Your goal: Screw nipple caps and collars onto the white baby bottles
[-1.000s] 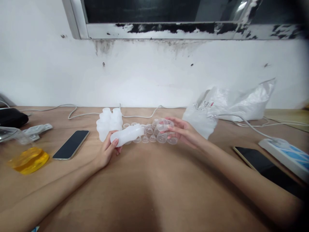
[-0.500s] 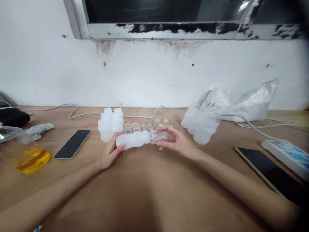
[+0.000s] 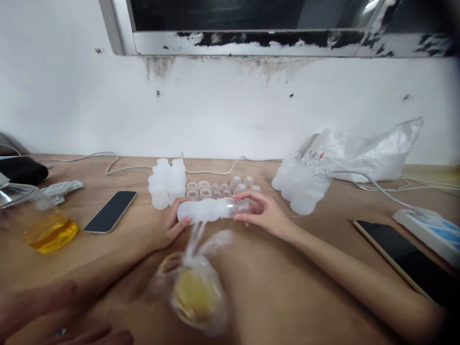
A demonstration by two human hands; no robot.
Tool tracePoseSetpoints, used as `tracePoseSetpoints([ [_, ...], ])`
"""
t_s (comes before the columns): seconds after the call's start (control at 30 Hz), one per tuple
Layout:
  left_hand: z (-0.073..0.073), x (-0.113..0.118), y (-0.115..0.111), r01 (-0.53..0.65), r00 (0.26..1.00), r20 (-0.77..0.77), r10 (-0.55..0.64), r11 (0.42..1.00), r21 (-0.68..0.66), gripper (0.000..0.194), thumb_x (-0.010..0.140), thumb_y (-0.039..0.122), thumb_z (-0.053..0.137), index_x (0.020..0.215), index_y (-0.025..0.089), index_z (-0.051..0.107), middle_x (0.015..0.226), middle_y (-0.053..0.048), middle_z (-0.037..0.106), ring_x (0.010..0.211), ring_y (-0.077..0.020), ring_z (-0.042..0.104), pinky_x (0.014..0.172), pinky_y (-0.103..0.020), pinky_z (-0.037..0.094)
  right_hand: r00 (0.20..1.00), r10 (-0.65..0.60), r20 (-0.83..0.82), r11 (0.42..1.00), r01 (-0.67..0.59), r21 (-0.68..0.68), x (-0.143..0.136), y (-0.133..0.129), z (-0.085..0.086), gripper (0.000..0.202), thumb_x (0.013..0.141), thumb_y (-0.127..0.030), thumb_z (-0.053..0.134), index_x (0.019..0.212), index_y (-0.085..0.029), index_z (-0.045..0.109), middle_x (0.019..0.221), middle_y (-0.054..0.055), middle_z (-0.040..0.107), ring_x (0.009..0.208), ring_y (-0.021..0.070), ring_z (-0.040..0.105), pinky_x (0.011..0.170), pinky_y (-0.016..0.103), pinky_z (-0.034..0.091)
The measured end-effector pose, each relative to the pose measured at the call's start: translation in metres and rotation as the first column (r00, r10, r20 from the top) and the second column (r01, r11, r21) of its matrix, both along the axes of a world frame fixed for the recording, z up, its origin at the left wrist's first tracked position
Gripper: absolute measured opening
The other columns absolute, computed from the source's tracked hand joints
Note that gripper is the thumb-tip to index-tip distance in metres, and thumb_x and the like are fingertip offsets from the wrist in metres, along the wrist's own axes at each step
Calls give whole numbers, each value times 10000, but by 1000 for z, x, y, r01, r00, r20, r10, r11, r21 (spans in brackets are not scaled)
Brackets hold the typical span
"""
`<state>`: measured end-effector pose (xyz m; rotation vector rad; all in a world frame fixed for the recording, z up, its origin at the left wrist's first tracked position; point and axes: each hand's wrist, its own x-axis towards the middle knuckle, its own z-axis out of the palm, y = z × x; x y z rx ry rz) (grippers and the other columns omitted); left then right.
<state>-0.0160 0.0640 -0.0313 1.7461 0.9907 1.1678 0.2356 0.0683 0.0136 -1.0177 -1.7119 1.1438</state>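
My left hand (image 3: 168, 229) grips the base end of a white plastic bottle (image 3: 203, 210) that lies sideways just above the wooden table (image 3: 316, 287). My right hand (image 3: 268, 214) pinches a clear cap (image 3: 240, 206) at the bottle's neck. Right behind them stand a cluster of white bottles (image 3: 167, 184) and several loose clear caps (image 3: 219, 188). In the foreground a blurred clear bag with a round yellowish item (image 3: 196, 290) hovers over the table.
Another person's blurred hand (image 3: 68, 323) is at the bottom left. A phone (image 3: 111, 211) and a container of yellow liquid (image 3: 43, 225) lie left. Bags of bottles (image 3: 304, 189) sit right, with a second phone (image 3: 406, 256) and a power strip (image 3: 429, 227).
My right hand brought a clear cap from the pile onto the bottle's neck. The bottle shifted slightly right. A clear bag with a yellowish item and another hand entered at the bottom.
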Motion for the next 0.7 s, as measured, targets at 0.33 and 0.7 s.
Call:
tracePoseSetpoints([
  [0.33, 4, -2, 1, 88, 961, -268, -74, 995, 41, 390, 847, 393, 352, 1147, 154, 281, 648, 16, 490, 575, -128, 467, 569, -251, 389, 999, -31, 24, 998, 32, -46, -1, 3, 2, 403, 555, -233, 707, 926, -194, 553, 656, -16, 613, 551, 123, 573, 477, 237, 449],
  [0.7, 18, 1, -4, 54, 858, -512, 46, 982, 178, 323, 836, 356, 340, 1107, 183, 313, 940, -62, 528, 781, -177, 501, 724, -306, 418, 999, -12, 53, 1000, 11, 22, 0, 13, -26, 422, 559, -285, 716, 951, -203, 584, 896, 25, 632, 722, 149, 593, 673, 278, 488],
])
